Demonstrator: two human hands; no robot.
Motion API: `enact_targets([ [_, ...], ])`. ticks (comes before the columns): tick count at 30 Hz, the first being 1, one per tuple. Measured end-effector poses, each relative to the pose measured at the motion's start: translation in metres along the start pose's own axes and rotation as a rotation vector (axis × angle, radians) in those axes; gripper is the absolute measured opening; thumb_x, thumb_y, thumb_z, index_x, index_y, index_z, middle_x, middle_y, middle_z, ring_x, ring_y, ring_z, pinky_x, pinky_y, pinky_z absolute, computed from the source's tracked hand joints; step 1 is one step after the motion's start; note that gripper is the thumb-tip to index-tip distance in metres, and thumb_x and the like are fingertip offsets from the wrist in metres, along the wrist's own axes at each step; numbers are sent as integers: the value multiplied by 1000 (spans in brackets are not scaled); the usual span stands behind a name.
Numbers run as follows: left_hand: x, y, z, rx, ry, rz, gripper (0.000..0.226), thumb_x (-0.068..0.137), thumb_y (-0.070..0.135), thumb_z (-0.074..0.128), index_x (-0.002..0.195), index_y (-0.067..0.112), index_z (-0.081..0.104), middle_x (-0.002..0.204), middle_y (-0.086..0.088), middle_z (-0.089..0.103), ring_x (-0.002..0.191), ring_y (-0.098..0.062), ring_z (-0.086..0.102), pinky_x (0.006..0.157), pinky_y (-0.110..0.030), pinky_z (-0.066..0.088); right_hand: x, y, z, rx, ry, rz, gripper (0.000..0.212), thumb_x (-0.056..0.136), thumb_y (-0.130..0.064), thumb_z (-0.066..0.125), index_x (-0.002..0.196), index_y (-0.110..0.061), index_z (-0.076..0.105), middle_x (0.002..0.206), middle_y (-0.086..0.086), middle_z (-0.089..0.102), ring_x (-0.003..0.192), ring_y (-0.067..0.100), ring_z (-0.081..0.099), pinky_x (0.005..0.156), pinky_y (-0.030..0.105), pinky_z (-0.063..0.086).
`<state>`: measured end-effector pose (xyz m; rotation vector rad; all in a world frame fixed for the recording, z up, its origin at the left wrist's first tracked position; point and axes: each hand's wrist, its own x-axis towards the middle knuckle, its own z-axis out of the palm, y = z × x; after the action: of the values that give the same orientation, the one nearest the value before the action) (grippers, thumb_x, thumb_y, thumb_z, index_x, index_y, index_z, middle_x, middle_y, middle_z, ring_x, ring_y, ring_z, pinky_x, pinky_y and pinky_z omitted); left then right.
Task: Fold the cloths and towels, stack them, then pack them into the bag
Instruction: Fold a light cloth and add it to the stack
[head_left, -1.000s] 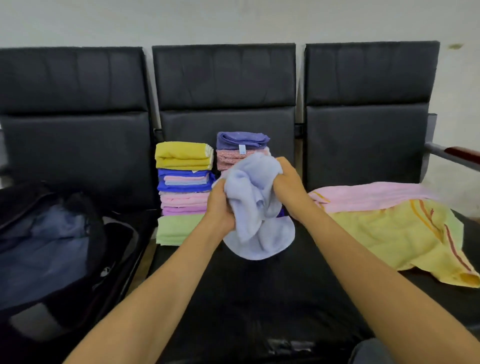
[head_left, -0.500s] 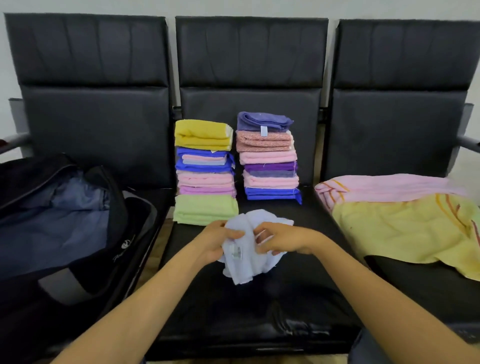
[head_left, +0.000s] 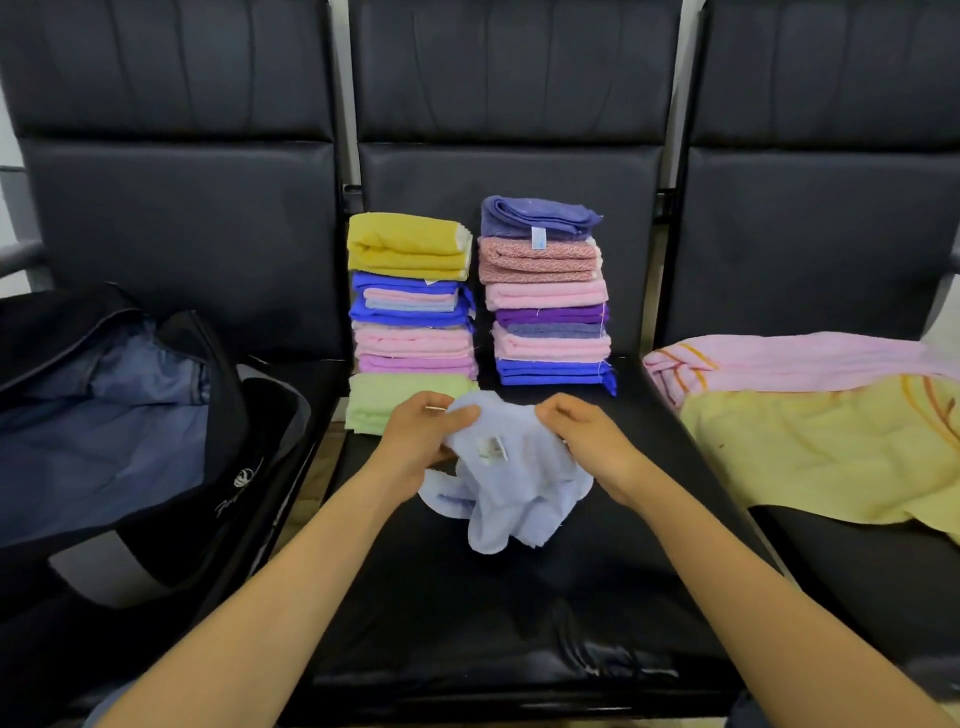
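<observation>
Left hand pinches the upper left edge of the pale blue cloth, thumb on top, fingers curled under. Right hand closes on the upper right edge in the same way, knuckles toward the camera.

Head view, the only view. Cloth sits crumpled on the middle seat, lower part bunched and resting on the leather, top edge lifted slightly between the two hands. A small white tag shows near the top centre.

Handling, judged: thin, light, fully limp; it will not hold a shape and will sag wherever unsupported. Best hold is at two adjacent corners, so that it hangs flat before it is laid out. The present grip seems to be along the edge, not clearly at corners.

Pose: both forearms reach forward from the bottom of the frame, converging, wrists roughly level, hands near each other with the cloth between.

Two folded stacks, left stack and right stack, stand just behind the hands. Open bag lies on the left seat. Pink towel and yellow towel lie unfolded on the right seat.
</observation>
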<state>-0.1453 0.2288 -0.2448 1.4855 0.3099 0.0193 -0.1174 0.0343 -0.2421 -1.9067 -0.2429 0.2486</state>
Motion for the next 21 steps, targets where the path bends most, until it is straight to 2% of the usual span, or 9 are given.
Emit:
enact_targets([
  [3, -5, 5, 4, -153, -11, 2, 20, 89, 9, 65, 106, 9, 54, 89, -8, 64, 77, -17, 64, 63, -26, 55, -1, -2, 0, -105, 96, -29, 30, 101, -31, 41, 105, -7, 58, 102, 7, 60, 92, 17, 53, 76, 23, 42],
  [6, -14, 9, 7, -160, -158, 69, 20, 91, 6, 60, 110, 10, 64, 99, -9, 67, 88, -17, 66, 73, -25, 58, -5, -8, 0, 21, 89, 3, 24, 100, -28, 43, 101, -9, 59, 98, 7, 61, 94, 22, 57, 81, 29, 46],
  [9, -19, 8, 6, 53, -262, 162, 34, 81, 8, 73, 113, 18, 67, 111, -2, 68, 100, -16, 65, 89, -27, 54, -10, -14, -10, 549, -33, 120, 25, 99, -22, 49, 107, -3, 62, 101, 15, 66, 95, 26, 61, 92, 41, 48],
  [11, -20, 5, 7, 272, -262, 236, 42, 74, 9, 79, 111, 26, 67, 111, 2, 65, 100, -12, 62, 86, -25, 53, -14, -14, -15, 739, -135, 185, 35, 98, -24, 49, 116, 4, 61, 110, 21, 66, 102, 30, 61, 98, 45, 45],
  [12, -22, 3, 10, 381, -240, 293, 37, 75, 11, 78, 106, 27, 68, 107, 3, 65, 95, -10, 61, 81, -21, 52, -15, -13, -17, 781, -162, 213, 37, 97, -25, 50, 115, 5, 62, 109, 22, 66, 101, 30, 62, 97, 45, 46],
  [14, -25, 1, 17, 493, -130, 391, 7, 85, 16, 70, 84, 22, 67, 86, 2, 62, 75, -9, 55, 68, -17, 44, -16, -14, -22, 829, -144, 249, 31, 96, -24, 53, 104, 2, 67, 98, 18, 70, 92, 27, 65, 90, 40, 48],
  [16, -23, 0, 19, 445, -32, 403, 28, 92, 26, 61, 71, 7, 56, 72, -2, 49, 65, -12, 43, 62, -23, 35, -12, -12, -24, 732, -67, 208, 23, 96, -22, 54, 98, -3, 68, 93, 12, 70, 87, 22, 65, 84, 34, 50],
  [19, -23, 2, 19, 296, -26, 361, 37, 94, 32, 58, 66, 12, 44, 62, 3, 40, 63, -14, 37, 63, -28, 29, -11, -7, -21, -2, 142, -1, 10, 92, -22, 61, 91, -12, 58, 88, -1, 60, 78, 9, 54, 69, 18, 43],
  [21, -21, -1, 21, 347, -34, 357, 33, 93, 30, 60, 66, 15, 48, 59, 8, 43, 61, -11, 39, 62, -26, 31, -14, -5, -16, -147, 56, -144, 23, 86, -28, 68, 101, -13, 58, 101, 0, 60, 88, 9, 57, 78, 18, 47],
])
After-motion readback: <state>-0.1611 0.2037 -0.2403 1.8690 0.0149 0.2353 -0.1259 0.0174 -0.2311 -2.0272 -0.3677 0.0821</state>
